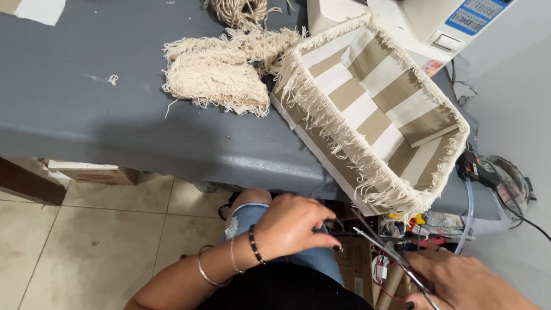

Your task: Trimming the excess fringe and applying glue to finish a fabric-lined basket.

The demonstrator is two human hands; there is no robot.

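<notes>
At the upper right of the frame a blue rectangular label (474, 15) with a pale display panel sits on a white machine (419, 23). Lower left, under the grey table (115, 115), a flat white cardboard box (86, 171) with red print lies on the tiled floor.

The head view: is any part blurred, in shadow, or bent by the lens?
In the head view, the striped fringed basket is sharp and evenly lit; the grey table darkens toward its near edge; the left hand is fairly sharp, while the right hand and scissors look slightly soft; the table edge bows a little, suggesting wide-lens distortion.
</notes>
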